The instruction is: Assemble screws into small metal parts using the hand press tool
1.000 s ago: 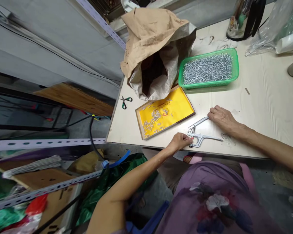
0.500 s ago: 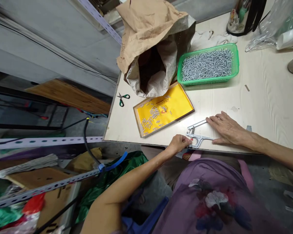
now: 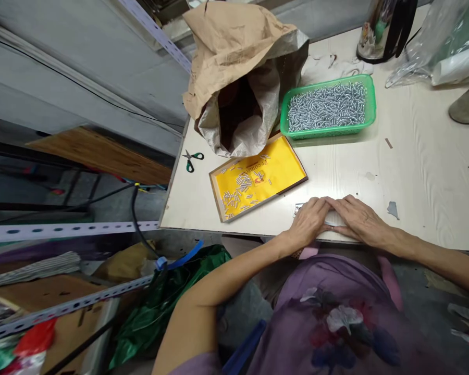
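Observation:
Near the table's front edge, both hands are on a silver metal hand tool (image 3: 298, 209) with two long handles. My left hand (image 3: 309, 221) is closed over its body, hiding most of it; only the left end and a bit of handle show. My right hand (image 3: 360, 220) has its fingers and thumb bent around the handle ends, its fingertips meeting those of my left hand. To the left lies a shallow box (image 3: 285, 164) with a yellow bottom and many small silver springs (image 3: 244, 182) scattered in it. Behind stands a green plastic basket (image 3: 369, 104) full of similar springs.
A large brown paper sack (image 3: 234, 41) gapes behind the yellow box. Small green-handled scissors (image 3: 193, 159) lie near the table's left edge. At the back are a kettle (image 3: 379, 36) and clear plastic bags (image 3: 430, 52). A perforated metal rail (image 3: 70, 229) runs left of the table.
My left hand has moved right, from the tool's left end onto its body, covering it. My right hand has curled around the handle ends. The view has shifted slightly.

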`<state>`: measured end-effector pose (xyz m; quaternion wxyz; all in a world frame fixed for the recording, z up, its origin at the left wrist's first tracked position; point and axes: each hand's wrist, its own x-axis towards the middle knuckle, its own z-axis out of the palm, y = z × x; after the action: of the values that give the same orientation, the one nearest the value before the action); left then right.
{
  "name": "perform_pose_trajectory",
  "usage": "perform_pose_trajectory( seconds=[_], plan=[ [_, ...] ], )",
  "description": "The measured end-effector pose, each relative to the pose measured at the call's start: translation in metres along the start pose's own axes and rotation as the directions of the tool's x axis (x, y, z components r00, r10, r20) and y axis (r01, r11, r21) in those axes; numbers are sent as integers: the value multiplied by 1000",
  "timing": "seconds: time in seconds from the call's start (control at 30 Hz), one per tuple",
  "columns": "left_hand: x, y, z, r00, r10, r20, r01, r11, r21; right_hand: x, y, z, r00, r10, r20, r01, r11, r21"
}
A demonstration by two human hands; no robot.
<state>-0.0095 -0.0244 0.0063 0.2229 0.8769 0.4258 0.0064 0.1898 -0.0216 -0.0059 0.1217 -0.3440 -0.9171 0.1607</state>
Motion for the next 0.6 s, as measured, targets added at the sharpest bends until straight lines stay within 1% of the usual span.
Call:
perform_pose_trajectory(
  seconds=[0.07,0.17,0.3,0.37,0.47,0.6],
  plan=[
    [13,-3,1,996,67,59,-69,997,41,-4,0,1,999,48,-12,-48,999,-20],
    [21,-10,0,987,129,91,-135,988,69,-9,0,1,991,131,5,-130,988,-85],
    [25,-15,-2,979,171,107,-179,981,71,-7,3,-2,989,142,42,-137,985,-102],
    [27,-15,-2,984,145,104,-153,985,74,-2,8,-3,990,132,41,-127,986,-104],
    [30,-15,2,995,75,71,-81,994,78,8,16,-1,993,111,39,-107,988,-108],
    [31,-13,8,999,10,34,-12,997,70,17,23,4,996,53,66,-46,994,-101]
  ],
)
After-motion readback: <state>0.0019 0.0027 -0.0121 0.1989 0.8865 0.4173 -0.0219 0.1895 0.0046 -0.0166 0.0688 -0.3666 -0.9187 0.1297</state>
